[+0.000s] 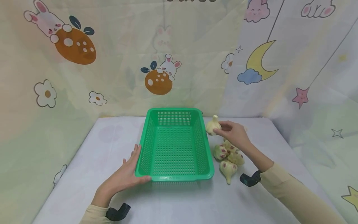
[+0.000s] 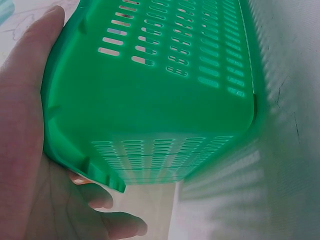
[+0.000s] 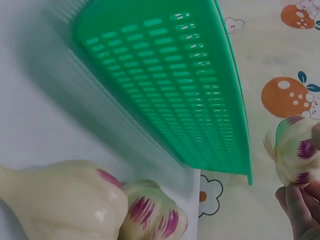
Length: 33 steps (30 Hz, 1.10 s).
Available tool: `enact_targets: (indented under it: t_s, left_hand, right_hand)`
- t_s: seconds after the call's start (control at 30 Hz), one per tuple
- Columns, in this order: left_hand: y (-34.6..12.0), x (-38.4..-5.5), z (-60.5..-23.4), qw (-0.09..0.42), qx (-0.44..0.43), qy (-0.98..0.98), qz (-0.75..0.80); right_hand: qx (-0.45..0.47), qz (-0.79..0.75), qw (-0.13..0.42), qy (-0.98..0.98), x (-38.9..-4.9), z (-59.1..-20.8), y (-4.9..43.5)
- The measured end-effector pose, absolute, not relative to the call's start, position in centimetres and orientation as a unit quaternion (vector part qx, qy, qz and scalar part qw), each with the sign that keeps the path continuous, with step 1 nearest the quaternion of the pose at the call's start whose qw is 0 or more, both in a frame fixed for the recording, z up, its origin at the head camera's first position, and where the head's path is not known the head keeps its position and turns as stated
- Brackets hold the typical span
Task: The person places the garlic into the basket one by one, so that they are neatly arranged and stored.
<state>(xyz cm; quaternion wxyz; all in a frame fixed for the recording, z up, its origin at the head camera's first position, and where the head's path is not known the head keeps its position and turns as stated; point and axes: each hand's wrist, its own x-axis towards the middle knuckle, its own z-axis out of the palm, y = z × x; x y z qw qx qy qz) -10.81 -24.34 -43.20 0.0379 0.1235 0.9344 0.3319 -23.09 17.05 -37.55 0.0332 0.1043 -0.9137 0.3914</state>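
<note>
Head: R grip pinches garlic

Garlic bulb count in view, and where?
5 visible: one bulb in the right hand; four right of the basket: front bulb, left bulb, right bulb, back bulb. The right hand may hide more.

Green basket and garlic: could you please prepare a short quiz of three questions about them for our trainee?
1. Which hand holds up a garlic bulb?
2. In the head view, where does the other garlic lie relative to the green basket?
a) To its left
b) To its right
c) Behind it
3. True or false: some garlic already lies inside the basket.

Key: 1. The right hand; 2. b; 3. False.
</note>
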Motion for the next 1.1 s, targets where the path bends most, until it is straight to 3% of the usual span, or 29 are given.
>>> enact_targets:
  t_s: [1.1]
  left_hand:
    - [-24.2, -10.9, -43.5, 0.032, 0.115, 0.925, 0.360]
  right_hand:
    - [0.152, 0.429, 0.006, -0.890, -26.8, -36.5, 9.6]
